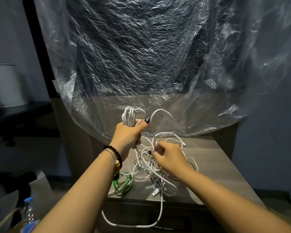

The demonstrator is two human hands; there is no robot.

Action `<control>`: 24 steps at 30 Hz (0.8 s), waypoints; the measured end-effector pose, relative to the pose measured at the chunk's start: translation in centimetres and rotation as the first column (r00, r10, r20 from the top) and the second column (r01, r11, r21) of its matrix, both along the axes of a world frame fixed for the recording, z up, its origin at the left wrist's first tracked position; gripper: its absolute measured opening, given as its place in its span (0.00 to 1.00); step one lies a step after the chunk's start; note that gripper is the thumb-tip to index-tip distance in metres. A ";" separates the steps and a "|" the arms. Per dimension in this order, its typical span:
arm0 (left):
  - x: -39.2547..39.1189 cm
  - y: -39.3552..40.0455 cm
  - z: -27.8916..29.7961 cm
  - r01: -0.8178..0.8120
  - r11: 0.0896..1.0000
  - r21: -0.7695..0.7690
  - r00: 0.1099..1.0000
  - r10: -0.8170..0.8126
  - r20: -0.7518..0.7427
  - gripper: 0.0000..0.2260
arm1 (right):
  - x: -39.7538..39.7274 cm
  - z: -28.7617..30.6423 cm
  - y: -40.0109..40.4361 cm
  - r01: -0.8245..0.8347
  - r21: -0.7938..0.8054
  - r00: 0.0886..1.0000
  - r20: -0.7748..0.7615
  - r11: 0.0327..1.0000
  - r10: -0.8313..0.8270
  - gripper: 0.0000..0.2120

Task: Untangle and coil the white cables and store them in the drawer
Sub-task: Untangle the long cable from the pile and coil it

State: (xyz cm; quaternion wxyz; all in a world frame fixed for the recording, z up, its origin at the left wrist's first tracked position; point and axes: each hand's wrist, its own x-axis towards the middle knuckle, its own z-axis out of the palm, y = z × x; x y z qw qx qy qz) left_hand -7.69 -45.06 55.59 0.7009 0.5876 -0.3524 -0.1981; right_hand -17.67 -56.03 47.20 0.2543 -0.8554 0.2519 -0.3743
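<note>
My left hand (128, 135) grips a bundle of coiled white cable (129, 116), held upright above the cabinet top; loops stick out above my fist. My right hand (168, 158) pinches a strand in the tangled white cables (144, 170) lying on the grey cabinet top (217, 169). One white loop (133, 225) hangs over the front edge, in front of the dark drawer front (175, 221). A white plug (155, 192) lies near that edge.
A coiled green cable (123, 182) lies at the cabinet's front left corner. Crinkled clear plastic sheeting (141, 56) hangs behind and drapes onto the cabinet's back. A plastic bottle (28, 211) stands on the floor at lower left. A dark desk (20, 113) is at left.
</note>
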 end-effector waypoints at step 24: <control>-1.5 -3.5 -9.0 -0.169 0.917 0.361 0.665 -0.164 0.728 0.05 | -4.5 2.1 -3.8 -0.046 0.126 0.991 0.132 0.991 0.029 0.04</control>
